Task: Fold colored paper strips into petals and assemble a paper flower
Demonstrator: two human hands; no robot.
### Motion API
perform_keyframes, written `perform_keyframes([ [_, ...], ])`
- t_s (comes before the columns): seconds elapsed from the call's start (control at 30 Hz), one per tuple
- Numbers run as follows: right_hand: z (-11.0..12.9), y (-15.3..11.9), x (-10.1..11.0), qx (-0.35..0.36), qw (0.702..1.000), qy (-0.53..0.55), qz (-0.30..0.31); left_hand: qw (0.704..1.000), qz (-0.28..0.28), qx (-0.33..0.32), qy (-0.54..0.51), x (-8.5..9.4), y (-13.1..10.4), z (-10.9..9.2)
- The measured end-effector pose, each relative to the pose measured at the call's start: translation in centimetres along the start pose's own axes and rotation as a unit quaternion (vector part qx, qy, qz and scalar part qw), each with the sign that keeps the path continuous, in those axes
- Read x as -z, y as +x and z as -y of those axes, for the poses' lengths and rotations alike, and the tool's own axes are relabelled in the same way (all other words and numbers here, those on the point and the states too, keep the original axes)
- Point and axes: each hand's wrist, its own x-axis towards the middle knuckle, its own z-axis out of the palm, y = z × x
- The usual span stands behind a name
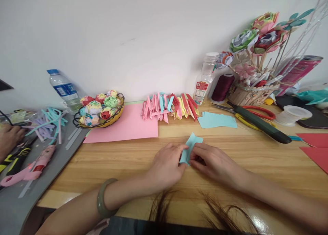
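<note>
A small light-blue sheet of paper (189, 148), creased lengthwise, is held between my two hands just above the wooden table. My left hand (167, 165) pinches its left edge with thumb and fingers. On the other side, my right hand (208, 159) has its fingers curled on the paper's right edge. Behind them lies a row of folded paper strips (169, 106) in pink, blue, red and yellow. Flat light-blue paper pieces (217, 120) rest to the right of that row.
Pink sheets (123, 129) lie under a basket (116, 118) of paper flowers. Scissors (256, 120), a box cutter (263, 123) and a white spool (293, 115) are at right. A glass bottle (203, 79) stands behind. Leftward are a glue gun (33, 168) and another person's hand (10, 139).
</note>
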Motion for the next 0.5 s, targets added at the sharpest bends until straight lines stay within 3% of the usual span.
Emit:
perform_keyframes([
  [0.17,0.0,0.0,0.2,0.017,1.000,-0.010,-0.016,1.000,0.002,-0.006,0.010,-0.3,0.0,0.3],
  [0.3,-0.3,-0.2,0.9,0.160,0.983,-0.082,-0.033,0.999,-0.020,-0.041,0.020,-0.2,0.4,1.1],
  [0.4,-0.3,-0.6,1.4,0.224,0.960,-0.161,-0.046,0.992,-0.075,-0.083,0.052,0.1,0.9,1.8],
  [0.5,0.0,-0.9,1.4,0.220,0.957,-0.185,-0.040,0.974,-0.140,-0.132,0.123,0.4,0.9,2.0],
])
